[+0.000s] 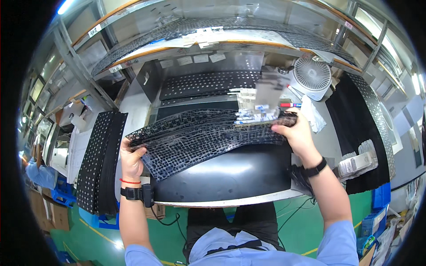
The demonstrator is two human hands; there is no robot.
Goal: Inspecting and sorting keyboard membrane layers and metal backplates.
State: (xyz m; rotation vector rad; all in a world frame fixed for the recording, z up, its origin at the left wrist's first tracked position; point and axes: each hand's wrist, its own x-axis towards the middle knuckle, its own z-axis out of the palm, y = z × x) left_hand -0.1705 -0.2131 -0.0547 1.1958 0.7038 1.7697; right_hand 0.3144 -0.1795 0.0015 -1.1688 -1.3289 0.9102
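Observation:
Stretched between my two hands is a bundle of long, glossy black sheets with a crocodile-like pattern (191, 146), tilted with its right end higher. My left hand (132, 162) grips its left end, thumb on top. At the other end my right hand (298, 133) pinches the sheets between thumb and fingers. The bundle is raised over a smooth dark board (222, 173) at the table's front. Just behind it sit white paper tags (248, 99) with blue marks, partly hidden by the sheets. A blurred greyish card or plate (270, 88) stands above the tags.
Black strips with pale dots lie at the left (100, 159), the back (208, 84) and the right (372, 119). A white fan (312, 76) and a red marker (290, 105) are back right. More white tags (357, 164) lie right. A shelf (239, 44) spans overhead. Another person (42, 173) is far left.

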